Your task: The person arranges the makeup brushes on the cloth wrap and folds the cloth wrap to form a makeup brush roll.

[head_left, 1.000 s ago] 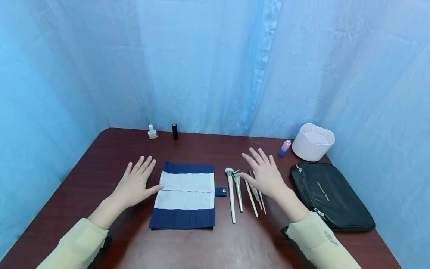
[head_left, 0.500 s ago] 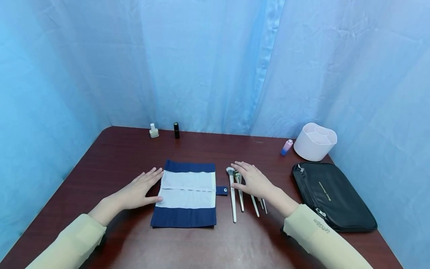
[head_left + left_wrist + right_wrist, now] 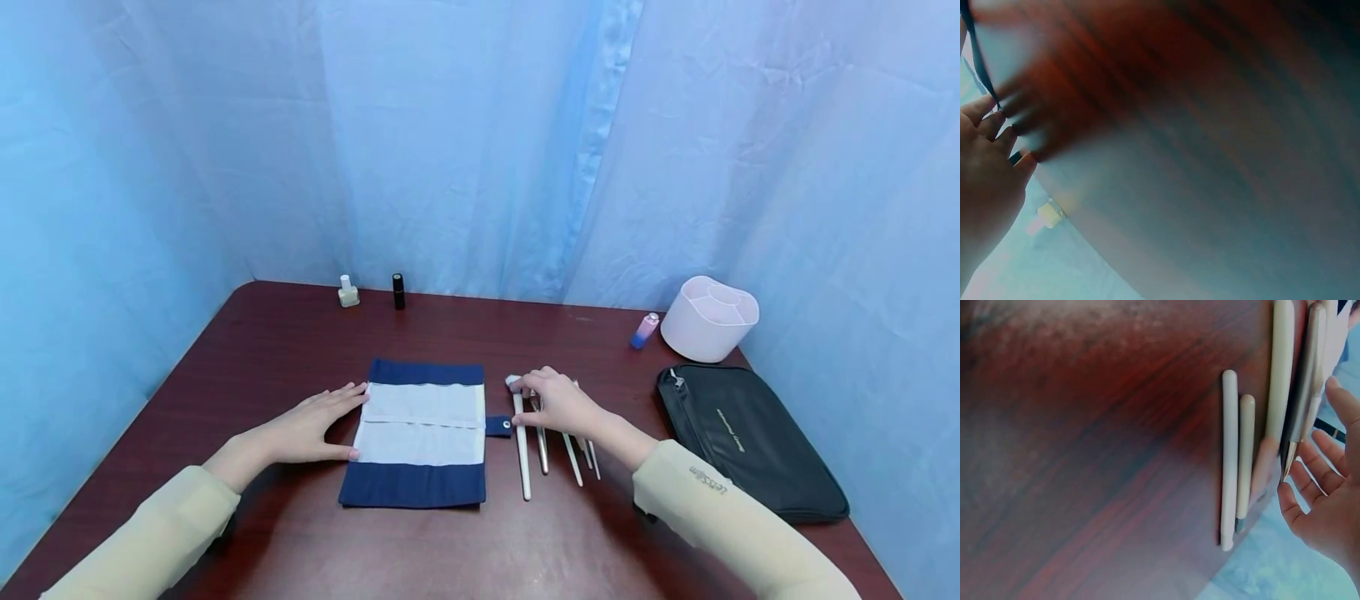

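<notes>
Reaching across the row of makeup brushes (image 3: 555,442), the right hand (image 3: 558,404) is seen with its fingertips curled down onto the leftmost, fluffy-headed brush (image 3: 520,437), close to its head; a pinch appears to be forming, though a full grip cannot be confirmed. In the right wrist view the fingers (image 3: 1310,462) are loosely bent just beside the brush handles (image 3: 1254,450), which lie parallel on the table (image 3: 262,350). The left hand (image 3: 315,425) is laid flat, fingers straight and together, on the left edge of the unrolled navy and white brush roll (image 3: 417,433), which is thereby held in place; its snap tab (image 3: 498,426) points towards the brushes. The left wrist view is too blurred to add detail.

The step in hand is judged to be the picking up of the first brush. For the next move, a firm pinch on the handle is called for, then a lift clear of the neighbouring brushes, with the roll kept steady.
</notes>
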`<state>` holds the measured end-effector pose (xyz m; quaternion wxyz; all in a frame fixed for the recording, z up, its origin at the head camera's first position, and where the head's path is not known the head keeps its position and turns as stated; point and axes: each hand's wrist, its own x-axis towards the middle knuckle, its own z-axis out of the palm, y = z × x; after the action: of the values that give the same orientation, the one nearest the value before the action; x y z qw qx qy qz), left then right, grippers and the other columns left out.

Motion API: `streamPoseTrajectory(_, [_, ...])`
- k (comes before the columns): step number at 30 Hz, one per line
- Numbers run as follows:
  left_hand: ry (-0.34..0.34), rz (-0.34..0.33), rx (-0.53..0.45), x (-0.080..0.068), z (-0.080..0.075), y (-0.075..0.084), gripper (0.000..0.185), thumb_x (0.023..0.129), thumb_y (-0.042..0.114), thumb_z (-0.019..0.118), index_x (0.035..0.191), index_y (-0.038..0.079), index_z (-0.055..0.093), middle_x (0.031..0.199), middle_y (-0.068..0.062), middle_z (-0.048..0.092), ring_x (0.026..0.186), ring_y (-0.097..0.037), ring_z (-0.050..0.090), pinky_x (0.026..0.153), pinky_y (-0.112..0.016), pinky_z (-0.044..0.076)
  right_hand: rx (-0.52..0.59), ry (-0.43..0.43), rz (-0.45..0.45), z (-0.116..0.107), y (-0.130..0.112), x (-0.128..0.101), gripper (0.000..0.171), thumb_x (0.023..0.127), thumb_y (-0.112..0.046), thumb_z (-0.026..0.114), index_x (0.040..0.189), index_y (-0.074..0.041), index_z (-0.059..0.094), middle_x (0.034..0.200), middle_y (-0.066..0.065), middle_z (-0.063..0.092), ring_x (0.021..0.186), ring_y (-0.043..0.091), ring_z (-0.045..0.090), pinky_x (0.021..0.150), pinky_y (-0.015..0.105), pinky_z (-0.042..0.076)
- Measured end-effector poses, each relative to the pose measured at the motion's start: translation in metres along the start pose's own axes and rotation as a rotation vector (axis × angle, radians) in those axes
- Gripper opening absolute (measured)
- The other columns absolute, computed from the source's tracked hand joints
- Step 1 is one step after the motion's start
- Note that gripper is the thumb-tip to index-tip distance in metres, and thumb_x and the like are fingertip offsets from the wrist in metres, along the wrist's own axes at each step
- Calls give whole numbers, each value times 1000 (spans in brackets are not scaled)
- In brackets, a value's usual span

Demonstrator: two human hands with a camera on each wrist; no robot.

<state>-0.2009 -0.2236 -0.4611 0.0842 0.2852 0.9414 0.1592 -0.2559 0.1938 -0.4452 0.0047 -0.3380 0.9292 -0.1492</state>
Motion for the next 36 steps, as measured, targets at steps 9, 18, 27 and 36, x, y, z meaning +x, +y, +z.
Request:
streamPoseTrajectory(9, [7, 4, -2, 2, -1, 2, 94, 79, 61, 64, 146, 5, 33, 154, -13, 26, 141, -33, 24, 111, -56, 22, 126, -14, -21, 12, 7, 8, 36, 80, -37, 74, 108, -18, 64, 87, -6, 59, 81, 15, 44, 66, 27, 37])
streamPoseTrajectory(18, [10, -4, -6, 2, -2, 4, 93, 79, 59, 65, 146, 4, 33, 154, -13, 27, 141, -33, 24, 111, -56, 22, 193, -24, 26, 16, 5, 13, 25, 82, -30, 72, 103, -20, 62, 76, -10, 58, 75, 12, 41, 64, 27, 36])
streamPoseTrajectory(27, [7, -9, -17, 1, -2, 5, 93, 78, 58, 66, 146, 4, 33, 154, -14, 27, 141, -33, 24, 111, -56, 22, 182, 10, 53, 17, 1, 15, 27, 79, -21, 70, 104, -17, 60, 68, -15, 57, 68, 8, 48, 64, 26, 39])
streamPoseTrajectory(36, [6, -17, -13, 0, 0, 4, 93, 78, 59, 66, 146, 5, 33, 154, -13, 27, 141, -33, 24, 111, -56, 22, 271, -7, 192, 16, -5, 18, 26, 73, -14, 69, 99, -12, 63, 69, -9, 61, 59, 5, 53, 59, 24, 45])
